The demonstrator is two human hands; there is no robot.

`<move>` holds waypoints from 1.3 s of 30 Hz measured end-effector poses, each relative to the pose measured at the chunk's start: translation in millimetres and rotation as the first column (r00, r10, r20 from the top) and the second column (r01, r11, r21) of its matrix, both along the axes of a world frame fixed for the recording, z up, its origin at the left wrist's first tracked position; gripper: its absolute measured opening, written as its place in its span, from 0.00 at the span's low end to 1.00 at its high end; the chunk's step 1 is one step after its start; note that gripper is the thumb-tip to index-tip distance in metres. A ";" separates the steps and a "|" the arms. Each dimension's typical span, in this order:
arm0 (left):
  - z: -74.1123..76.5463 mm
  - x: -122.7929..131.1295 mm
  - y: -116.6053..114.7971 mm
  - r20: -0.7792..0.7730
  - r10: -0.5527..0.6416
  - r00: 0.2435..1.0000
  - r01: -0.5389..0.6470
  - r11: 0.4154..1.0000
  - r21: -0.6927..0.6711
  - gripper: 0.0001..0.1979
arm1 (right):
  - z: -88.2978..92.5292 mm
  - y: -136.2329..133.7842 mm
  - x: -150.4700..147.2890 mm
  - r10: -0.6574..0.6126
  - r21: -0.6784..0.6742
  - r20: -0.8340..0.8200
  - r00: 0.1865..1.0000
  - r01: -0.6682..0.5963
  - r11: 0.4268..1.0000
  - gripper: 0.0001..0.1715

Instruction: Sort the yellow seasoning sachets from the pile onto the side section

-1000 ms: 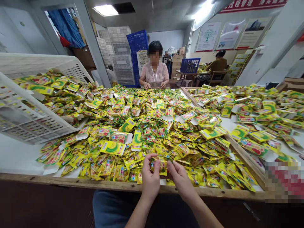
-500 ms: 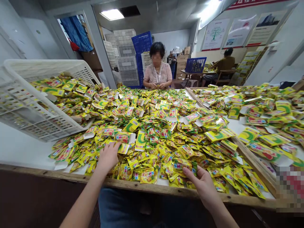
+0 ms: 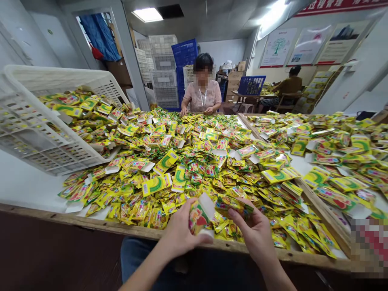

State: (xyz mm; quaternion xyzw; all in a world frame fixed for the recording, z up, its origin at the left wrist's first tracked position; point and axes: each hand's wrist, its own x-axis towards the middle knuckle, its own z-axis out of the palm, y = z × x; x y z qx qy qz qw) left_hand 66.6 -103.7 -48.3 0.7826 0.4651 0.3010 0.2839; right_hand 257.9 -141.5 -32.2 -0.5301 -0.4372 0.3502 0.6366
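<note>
No text can be read with certainty. A red banner (image 3: 336, 7) high on the wall carries pale Chinese characters, too small and skewed to read. The wall posters (image 3: 309, 46) have captions that are likewise illegible. The yellow-green sachets (image 3: 156, 185) bear small print that cannot be made out.

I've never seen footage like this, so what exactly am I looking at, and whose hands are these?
These are a person's own bare hands, filmed by one camera worn on their head, looking forward and down. No machine is involved. The left hand holds a yellow packet with a white flap, the right hand a yellow-green sachet. On the wooden-edged table lies a big heap of similar yellow sachets, with a tipped white plastic crate at its left. Another person stands or sits across the table.
</note>
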 end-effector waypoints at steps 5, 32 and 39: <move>-10.2 20.5 -9.2 0.010 0.088 0.996 -0.088 0.956 0.281 0.27 | 15.1 -5.3 1.1 -0.056 0.183 0.373 0.926 -0.014 0.983 0.09; 5.3 28.0 -13.8 0.027 0.151 0.988 -0.142 0.838 0.527 0.22 | 8.6 -4.2 -9.0 -0.259 0.425 0.732 0.629 -0.126 0.896 0.12; 6.0 32.8 -17.5 -0.005 0.134 0.991 -0.115 0.864 0.490 0.21 | 7.1 -11.6 -12.5 -0.039 0.162 0.734 0.678 -0.119 0.980 0.16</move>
